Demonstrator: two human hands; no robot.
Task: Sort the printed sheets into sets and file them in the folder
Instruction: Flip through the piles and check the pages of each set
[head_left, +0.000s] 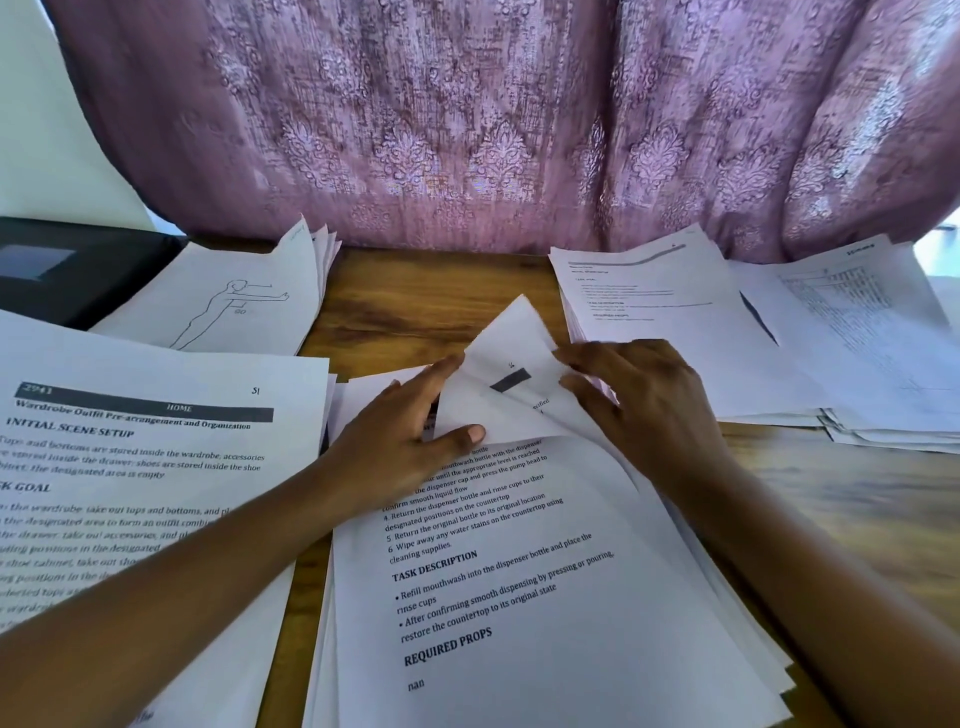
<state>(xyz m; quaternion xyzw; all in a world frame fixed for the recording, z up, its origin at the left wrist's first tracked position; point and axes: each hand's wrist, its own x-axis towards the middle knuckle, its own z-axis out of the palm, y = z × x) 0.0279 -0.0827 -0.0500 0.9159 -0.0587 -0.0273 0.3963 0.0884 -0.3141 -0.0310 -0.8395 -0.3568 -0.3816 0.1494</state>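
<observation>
A wooden counter (431, 291) stands before a pink patterned curtain (467, 119) that fills twelve o'clock. At ten o'clock lies a black folder (67, 270), with a figure-drawing sheet (228, 301) just beside it. At eight o'clock rests a printed pile (130, 467). At centre, the left hand (400, 436) pinches a lifted sheet (498, 374) between thumb and fingers. This sheet rises off the middle stack (519, 597) at six o'clock. The right hand (644, 405) has its fingers clamped on the sheet's other edge. More piles (675, 332) lie at two o'clock.
</observation>
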